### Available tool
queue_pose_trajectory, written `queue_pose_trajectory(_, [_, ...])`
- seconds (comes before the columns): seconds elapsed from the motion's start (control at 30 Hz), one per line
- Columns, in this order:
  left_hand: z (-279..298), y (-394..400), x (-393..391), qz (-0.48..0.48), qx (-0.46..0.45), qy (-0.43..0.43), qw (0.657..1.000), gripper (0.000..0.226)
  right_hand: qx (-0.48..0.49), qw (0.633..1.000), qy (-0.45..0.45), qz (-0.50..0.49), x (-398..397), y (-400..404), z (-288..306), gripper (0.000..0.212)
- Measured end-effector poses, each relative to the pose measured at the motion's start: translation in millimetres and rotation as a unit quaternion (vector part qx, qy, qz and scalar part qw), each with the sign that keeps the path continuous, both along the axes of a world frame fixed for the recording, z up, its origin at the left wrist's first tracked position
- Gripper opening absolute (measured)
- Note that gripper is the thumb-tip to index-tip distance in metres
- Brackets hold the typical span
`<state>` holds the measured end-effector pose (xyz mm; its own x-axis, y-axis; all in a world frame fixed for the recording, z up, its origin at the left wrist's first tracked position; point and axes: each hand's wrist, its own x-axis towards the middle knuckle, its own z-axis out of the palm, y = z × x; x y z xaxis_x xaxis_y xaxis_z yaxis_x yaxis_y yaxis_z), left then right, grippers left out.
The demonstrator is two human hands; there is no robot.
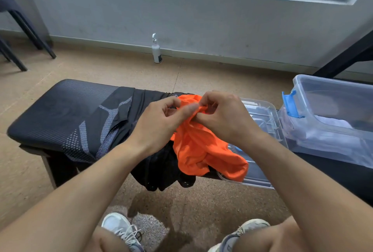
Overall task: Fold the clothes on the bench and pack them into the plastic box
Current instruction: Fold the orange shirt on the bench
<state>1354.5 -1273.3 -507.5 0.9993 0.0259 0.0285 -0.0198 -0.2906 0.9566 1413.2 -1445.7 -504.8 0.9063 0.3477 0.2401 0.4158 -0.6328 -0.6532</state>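
Both hands, L hand (159, 122) & R hand (226, 118), on orange garment (203, 150).

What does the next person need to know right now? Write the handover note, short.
Left hand and right hand both pinch the top edge of the orange garment, lifted above the bench.
Black patterned garment lies unfolded on the bench; another black piece hangs over its front edge.
Plastic box stands open at the right, light clothes already inside; its lid lies beside it.
Left: fold orange, then both black items, pack.
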Motion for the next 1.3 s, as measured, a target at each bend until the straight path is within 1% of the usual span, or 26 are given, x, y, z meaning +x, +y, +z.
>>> queue_pose_trajectory(0.1, [4.6, -3.9, -6.4, 0.007, 0.052, -0.013, 0.999, 0.039, -0.005, 1.0, -0.001, 0.004, 0.5, -1.2, 0.1, 0.029])
queue_pose_trajectory(0.2, [2.1, -5.2, -5.3, 0.028, 0.056, -0.047, 0.997, 0.02, 0.001, 1.0, 0.004, 0.013, 2.6, -2.9, -0.4, 0.022])
queue_pose_trajectory(0.27, [0.9, -4.7, -3.8, 0.045, 0.051, -0.071, 0.995, 0.015, 0.007, 1.0, 0.012, 0.022, 5.6, -5.6, -1.1, 0.024])
queue_pose_trajectory(0.33, [0.1, -2.5, -1.2, 0.073, 0.03, -0.085, 0.993, 0.018, -0.015, 0.999, 0.006, 0.042, 8.1, -9.5, -0.4, 0.028])
queue_pose_trajectory(0.43, [-2.6, 7.7, 8.1, 0.129, -0.051, -0.083, 0.987, 0.023, -0.035, 0.995, 0.001, 0.094, 6.5, -15.1, 6.8, 0.027])
queue_pose_trajectory(0.53, [-4.1, 21.5, 19.3, 0.177, -0.131, -0.07, 0.973, 0.025, -0.019, 0.984, -0.003, 0.18, -8.9, -16.7, 23.6, 0.034])
queue_pose_trajectory(0.6, [-5.1, 32.0, 26.8, 0.204, -0.162, -0.058, 0.964, 0.028, -0.001, 0.971, -0.015, 0.238, -25.7, -14.1, 37.3, 0.037])
queue_pose_trajectory(0.7, [-12.8, 52.4, 38.7, 0.243, -0.163, -0.043, 0.955, 0.038, 0.019, 0.949, -0.03, 0.314, -52.2, -10.5, 56.3, 0.039])
queue_pose_trajectory(0.77, [-18.5, 66.2, 44.7, 0.265, -0.158, -0.023, 0.951, 0.043, 0.037, 0.933, -0.023, 0.357, -66.3, -10.1, 67.1, 0.041])
queue_pose_trajectory(0.87, [-27.5, 80.5, 50.3, 0.289, -0.127, -0.007, 0.949, 0.05, 0.06, 0.92, -0.015, 0.387, -76.8, -14.1, 76.7, 0.036])
queue_pose_trajectory(0.93, [-30.3, 85.2, 52.2, 0.297, -0.11, -0.016, 0.948, 0.044, 0.076, 0.92, -0.001, 0.385, -76.8, -17.5, 76.8, 0.032])
queue_pose_trajectory(1.0, [-35.1, 90.4, 54.6, 0.302, -0.112, -0.013, 0.947, 0.046, 0.108, 0.927, 0.021, 0.358, -74.2, -21.1, 73.7, 0.028])
queue_pose_trajectory(1.03, [-35.9, 92.4, 54.3, 0.306, -0.114, -0.013, 0.945, 0.046, 0.114, 0.935, 0.011, 0.336, -72.1, -23.5, 72.1, 0.025])
queue_pose_trajectory(1.07, [-37.1, 95.6, 53.5, 0.31, -0.113, -0.009, 0.944, 0.044, 0.107, 0.945, -0.028, 0.308, -68.9, -26.1, 71.0, 0.021])
queue_pose_trajectory(1.13, [-35.3, 99.2, 50.7, 0.311, -0.111, -0.004, 0.944, 0.041, 0.059, 0.957, -0.131, 0.253, -60.7, -33.1, 71.4, 0.009])
queue_pose_trajectory(1.17, [-33.7, 99.6, 49.2, 0.311, -0.113, -0.006, 0.944, 0.039, 0.029, 0.96, -0.164, 0.226, -55.9, -37.8, 71.0, 0.012])
queue_pose_trajectory(1.2, [-32.0, 99.4, 47.6, 0.311, -0.121, -0.014, 0.943, 0.035, 0.002, 0.963, -0.182, 0.199, -49.2, -43.1, 68.9, 0.021])
queue_pose_trajectory(1.3, [-25.2, 98.6, 38.1, 0.284, -0.146, -0.032, 0.947, 0.031, -0.073, 0.967, -0.211, 0.123, -24.6, -58.7, 64.4, 0.034])
